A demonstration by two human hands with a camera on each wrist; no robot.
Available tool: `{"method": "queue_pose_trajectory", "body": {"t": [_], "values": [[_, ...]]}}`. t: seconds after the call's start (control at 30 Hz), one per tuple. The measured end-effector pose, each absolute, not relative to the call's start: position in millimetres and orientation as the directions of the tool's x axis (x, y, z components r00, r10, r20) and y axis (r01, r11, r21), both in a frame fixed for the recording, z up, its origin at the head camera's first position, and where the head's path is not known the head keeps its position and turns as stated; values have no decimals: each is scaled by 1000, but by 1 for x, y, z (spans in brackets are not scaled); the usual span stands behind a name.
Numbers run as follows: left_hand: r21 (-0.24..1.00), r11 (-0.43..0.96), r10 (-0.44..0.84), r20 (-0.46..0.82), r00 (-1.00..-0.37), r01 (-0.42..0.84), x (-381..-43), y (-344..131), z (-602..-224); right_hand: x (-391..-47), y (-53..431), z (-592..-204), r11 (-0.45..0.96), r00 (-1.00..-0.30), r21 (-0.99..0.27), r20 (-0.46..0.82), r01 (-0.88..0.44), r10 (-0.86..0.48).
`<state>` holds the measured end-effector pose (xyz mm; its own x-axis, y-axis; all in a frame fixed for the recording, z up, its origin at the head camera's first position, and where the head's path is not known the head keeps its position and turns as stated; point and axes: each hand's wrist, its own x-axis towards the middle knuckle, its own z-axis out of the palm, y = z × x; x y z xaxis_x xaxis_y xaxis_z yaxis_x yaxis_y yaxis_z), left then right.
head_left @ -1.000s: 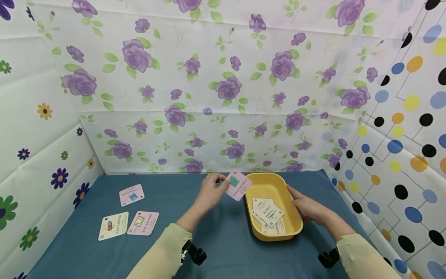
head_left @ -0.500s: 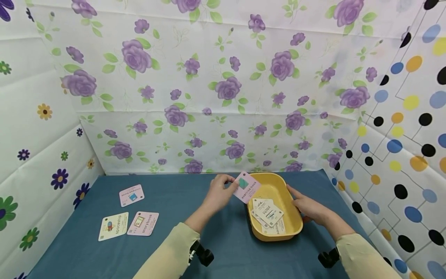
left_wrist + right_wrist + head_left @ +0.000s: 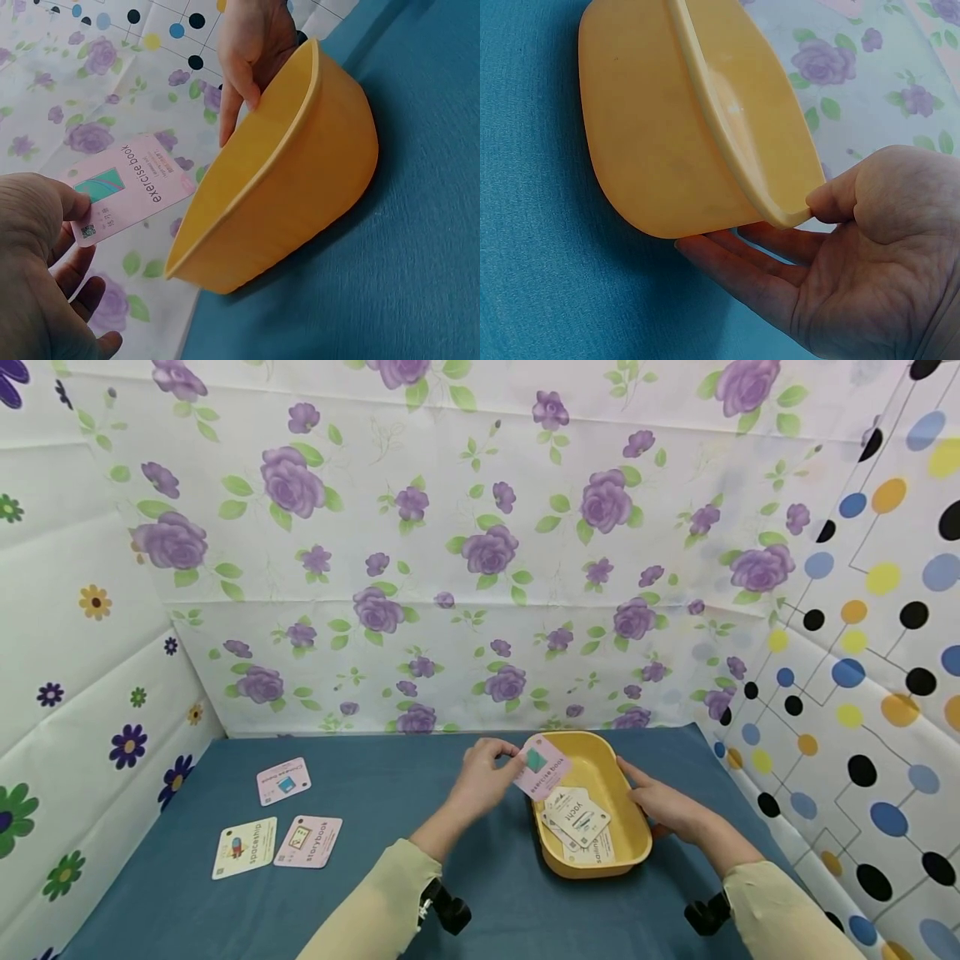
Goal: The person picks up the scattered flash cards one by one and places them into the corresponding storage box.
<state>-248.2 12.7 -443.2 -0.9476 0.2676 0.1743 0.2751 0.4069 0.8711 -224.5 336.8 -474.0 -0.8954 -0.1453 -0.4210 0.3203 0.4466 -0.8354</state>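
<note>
In the head view, my left hand (image 3: 482,783) pinches a pink "exercise book" card (image 3: 545,766) above the left rim of a yellow plastic tub (image 3: 598,770). In the left wrist view, the thumb lies on the printed face of the card (image 3: 131,187), with the other fingers behind or below it. My right hand (image 3: 670,804) holds the tub's right side. The right wrist view shows its thumb on the rim and its fingers against the outside wall. Several pale cards (image 3: 579,820) lie overlapping inside the tub, the top one reading "yacht".
On the left of the blue-covered table (image 3: 360,910) lie a pink "storybook" card (image 3: 308,842), a cream "spaceship" card (image 3: 244,848) and a third, pink card (image 3: 284,781) with a blue book picture. Flowered cloth (image 3: 450,568) hangs behind, and dotted cloth (image 3: 855,735) at the right.
My left hand has carried the exercise book card to the right and slightly down, from beside the tub to over its left rim. The right hand and the tub stay where they were.
</note>
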Motion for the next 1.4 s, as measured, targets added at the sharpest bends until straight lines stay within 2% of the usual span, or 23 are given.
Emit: {"method": "queue_pose_trajectory", "body": {"t": [0.37, 0.73, 1.4], "values": [[868, 422, 274, 155, -949, 264, -247, 28, -442, -224, 337, -473, 444, -896, -838, -419, 319, -149], [819, 470, 301, 201, -932, 328, -247, 42, -444, -225, 339, -475, 459, -895, -834, -417, 307, -159], [698, 629, 319, 171, -932, 343, -244, 63, -453, -224, 337, -474, 452, -894, -837, -418, 309, -163]]}}
